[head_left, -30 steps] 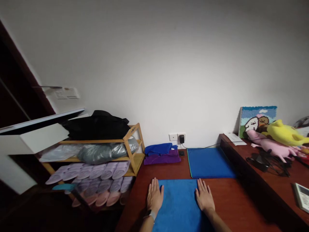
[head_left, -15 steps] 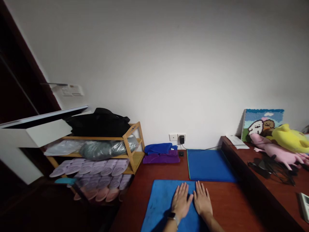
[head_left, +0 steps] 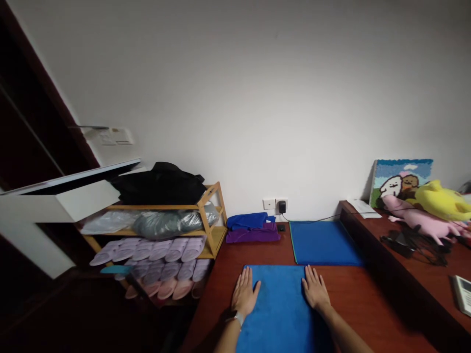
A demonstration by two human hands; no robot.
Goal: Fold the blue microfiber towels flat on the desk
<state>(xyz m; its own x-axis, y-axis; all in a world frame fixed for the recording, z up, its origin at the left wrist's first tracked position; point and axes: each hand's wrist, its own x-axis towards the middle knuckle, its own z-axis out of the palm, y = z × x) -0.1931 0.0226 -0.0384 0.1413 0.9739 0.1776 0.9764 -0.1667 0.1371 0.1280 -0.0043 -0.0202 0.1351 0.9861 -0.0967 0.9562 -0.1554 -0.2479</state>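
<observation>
A blue towel (head_left: 279, 304) lies spread flat on the dark red wooden table (head_left: 353, 299) in front of me. My left hand (head_left: 245, 295) rests flat on its left edge, fingers stretched out. My right hand (head_left: 314, 290) lies flat on its right edge, fingers stretched out as well. Neither hand holds anything. A watch band shows on my left wrist.
A second blue towel (head_left: 324, 242) lies flat behind the first. Folded blue and purple towels (head_left: 252, 228) are stacked by the wall socket. A wooden rack (head_left: 172, 235) with slippers and bags stands at the left. Plush toys (head_left: 430, 211), cables and a remote sit on the raised ledge at the right.
Both hands were together at the towel's middle half a second ago; they have slid apart to its left and right edges.
</observation>
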